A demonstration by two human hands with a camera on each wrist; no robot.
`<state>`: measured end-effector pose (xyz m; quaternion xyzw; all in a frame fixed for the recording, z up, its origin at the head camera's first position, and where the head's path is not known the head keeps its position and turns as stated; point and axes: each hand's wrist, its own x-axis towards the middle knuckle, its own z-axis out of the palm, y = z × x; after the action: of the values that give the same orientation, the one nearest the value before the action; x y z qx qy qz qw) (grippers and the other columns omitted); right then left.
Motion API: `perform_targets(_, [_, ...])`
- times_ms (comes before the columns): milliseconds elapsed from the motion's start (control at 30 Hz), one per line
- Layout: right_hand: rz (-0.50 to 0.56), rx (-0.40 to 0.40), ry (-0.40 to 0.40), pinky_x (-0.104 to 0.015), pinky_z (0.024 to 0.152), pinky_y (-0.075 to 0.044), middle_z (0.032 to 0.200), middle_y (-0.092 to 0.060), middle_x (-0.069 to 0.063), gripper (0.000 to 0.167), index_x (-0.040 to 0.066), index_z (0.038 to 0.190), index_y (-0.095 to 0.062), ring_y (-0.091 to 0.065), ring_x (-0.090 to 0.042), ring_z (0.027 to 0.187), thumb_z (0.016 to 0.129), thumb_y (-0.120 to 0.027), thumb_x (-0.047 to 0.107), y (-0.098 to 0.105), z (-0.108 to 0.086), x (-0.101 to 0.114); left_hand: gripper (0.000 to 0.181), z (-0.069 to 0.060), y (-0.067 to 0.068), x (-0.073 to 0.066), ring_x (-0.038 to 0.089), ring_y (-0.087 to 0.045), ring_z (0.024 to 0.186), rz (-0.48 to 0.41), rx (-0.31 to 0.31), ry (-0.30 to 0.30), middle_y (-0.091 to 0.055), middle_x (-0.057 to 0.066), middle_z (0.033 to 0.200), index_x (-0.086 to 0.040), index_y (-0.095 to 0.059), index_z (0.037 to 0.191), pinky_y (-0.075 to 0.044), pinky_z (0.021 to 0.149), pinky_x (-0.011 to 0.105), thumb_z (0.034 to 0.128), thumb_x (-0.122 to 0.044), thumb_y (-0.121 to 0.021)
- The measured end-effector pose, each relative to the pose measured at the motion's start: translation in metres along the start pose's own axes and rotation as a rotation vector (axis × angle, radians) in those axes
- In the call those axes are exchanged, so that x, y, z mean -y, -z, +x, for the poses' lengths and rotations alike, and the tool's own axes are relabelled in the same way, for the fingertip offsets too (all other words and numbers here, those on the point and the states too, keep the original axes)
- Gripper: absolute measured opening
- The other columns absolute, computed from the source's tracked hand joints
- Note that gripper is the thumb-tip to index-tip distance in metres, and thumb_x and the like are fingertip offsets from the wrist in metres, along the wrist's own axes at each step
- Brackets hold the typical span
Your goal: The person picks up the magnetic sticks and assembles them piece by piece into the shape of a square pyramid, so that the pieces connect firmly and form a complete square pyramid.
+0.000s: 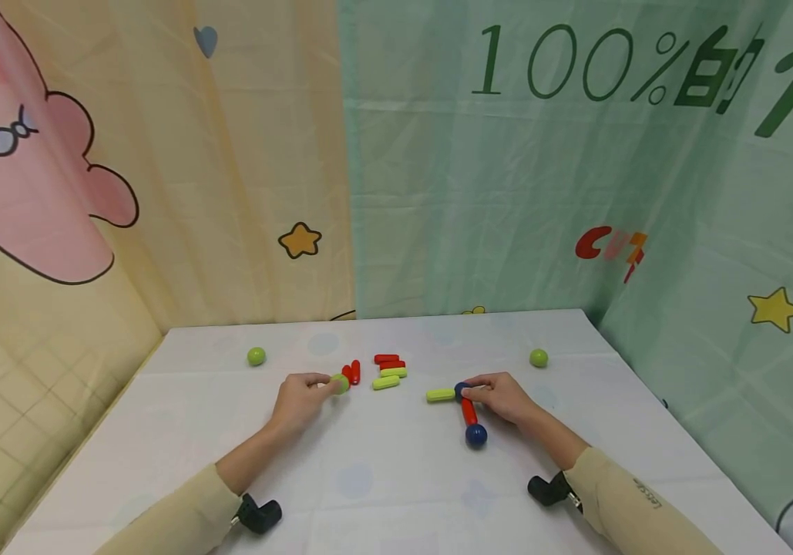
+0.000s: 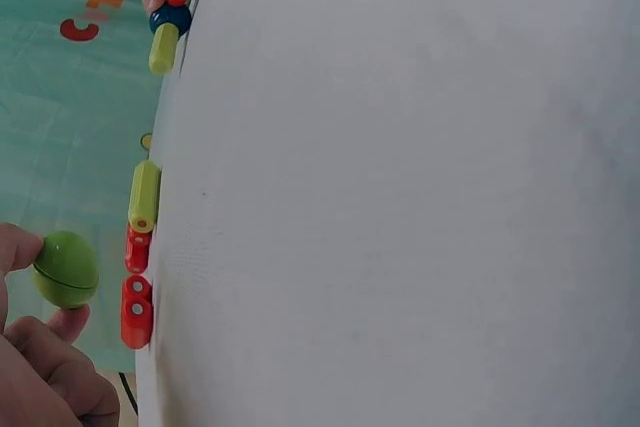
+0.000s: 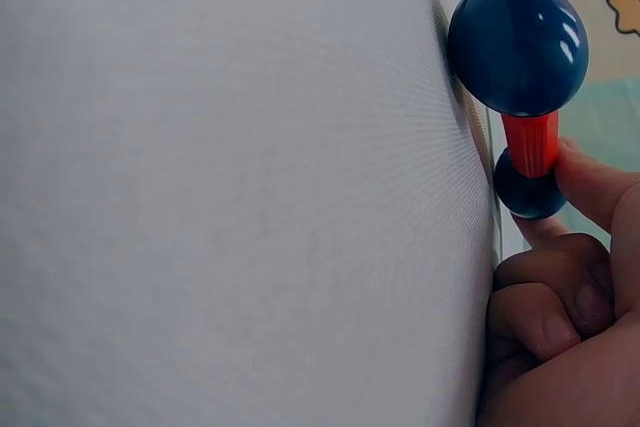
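My left hand (image 1: 302, 401) pinches a green ball (image 2: 67, 269) between thumb and fingertip; the left wrist view shows it held off the table, a seam round its middle. My right hand (image 1: 505, 398) grips a joined piece at its far dark blue ball (image 1: 462, 391). From that ball a yellow-green rod (image 1: 441, 395) points left and a red rod (image 1: 469, 412) runs toward me. A second dark blue ball (image 1: 476, 436) caps the near end of the red rod, large in the right wrist view.
Two loose red rods (image 1: 355, 372) lie just beyond my left hand. Beside them is a group of red rods (image 1: 387, 358) and yellow-green rods (image 1: 386, 382). One green ball (image 1: 256, 356) sits at the back left, another green ball (image 1: 539, 358) at the back right of the white table (image 1: 396, 493).
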<state>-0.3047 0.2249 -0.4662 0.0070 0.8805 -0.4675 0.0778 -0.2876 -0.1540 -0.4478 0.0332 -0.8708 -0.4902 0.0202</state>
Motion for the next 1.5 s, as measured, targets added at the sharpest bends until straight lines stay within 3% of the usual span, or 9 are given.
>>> perform_targets(167, [0.003, 0.002, -0.002, -0.029, 0.063, -0.034, 0.075, -0.051, -0.003, 0.041, 0.008, 0.122, -0.072, -0.048, -0.02, 0.076, 0.09, -0.075, 0.034, 0.0, -0.001, 0.0, 0.041, -0.004, -0.011, -0.005, 0.021, -0.05, 0.089, 0.008, 0.037, -0.005, -0.066, 0.007, 0.099, -0.005, -0.077, 0.112, -0.037, 0.061, 0.029, 0.0878, -0.039, -0.076])
perform_targets(333, [-0.001, 0.002, -0.005, -0.03, 0.064, -0.034, 0.076, -0.051, -0.003, 0.041, 0.009, 0.122, -0.073, -0.048, -0.02, 0.077, 0.09, -0.075, 0.035, 0.0, -0.001, 0.001, 0.036, -0.009, -0.02, -0.011, 0.023, -0.052, 0.098, 0.011, 0.071, -0.019, -0.068, 0.006, 0.105, -0.008, -0.079, 0.107, -0.04, 0.065, 0.029, 0.0874, -0.039, -0.077])
perform_targets(533, [-0.005, 0.0, -0.009, -0.03, 0.064, -0.034, 0.078, -0.051, -0.004, 0.041, 0.009, 0.121, -0.073, -0.048, -0.021, 0.079, 0.09, -0.074, 0.035, 0.0, -0.001, 0.001, 0.036, -0.012, -0.03, -0.019, 0.021, -0.049, 0.085, 0.017, 0.121, -0.026, -0.058, 0.005, 0.081, -0.008, -0.079, 0.107, -0.035, 0.06, 0.029, 0.0872, -0.038, -0.078])
perform_targets(900, [0.009, 0.0, -0.008, -0.029, 0.062, -0.032, 0.069, -0.046, -0.001, 0.039, 0.009, 0.121, -0.073, -0.046, -0.019, 0.073, 0.091, -0.074, 0.034, 0.0, 0.0, 0.0, 0.041, -0.01, -0.05, -0.031, 0.02, -0.054, 0.094, 0.077, 0.187, -0.079, -0.07, 0.005, 0.109, -0.007, -0.078, 0.111, -0.044, 0.068, 0.028, 0.0869, -0.04, -0.077])
perform_targets(1067, [0.01, 0.001, -0.013, -0.029, 0.063, -0.033, 0.07, -0.047, -0.001, 0.039, 0.009, 0.121, -0.073, -0.046, -0.019, 0.075, 0.091, -0.074, 0.034, 0.0, 0.001, -0.001, 0.04, -0.01, -0.059, -0.038, 0.018, -0.054, 0.087, 0.082, 0.219, -0.109, -0.072, 0.003, 0.105, -0.008, -0.078, 0.11, -0.043, 0.065, 0.028, 0.087, -0.04, -0.077])
perform_targets(1333, [0.021, 0.003, -0.013, -0.029, 0.063, -0.034, 0.072, -0.049, -0.001, 0.038, 0.009, 0.12, -0.073, -0.047, -0.02, 0.075, 0.091, -0.074, 0.033, 0.0, 0.001, -0.002, 0.037, -0.009, -0.076, -0.045, 0.018, -0.049, 0.075, 0.101, 0.269, -0.13, -0.064, 0.002, 0.084, -0.009, -0.078, 0.111, -0.034, 0.056, 0.027, 0.0885, -0.038, -0.076])
perform_targets(1500, [0.037, 0.003, -0.01, -0.029, 0.062, -0.033, 0.071, -0.048, -0.002, 0.038, 0.008, 0.12, -0.073, -0.047, -0.02, 0.073, 0.091, -0.074, 0.032, 0.0, 0.001, -0.001, 0.034, -0.006, -0.085, -0.05, 0.017, -0.047, 0.074, 0.115, 0.287, -0.168, -0.065, 0.0, 0.084, -0.01, -0.08, 0.107, -0.032, 0.057, 0.027, 0.0878, -0.037, -0.077])
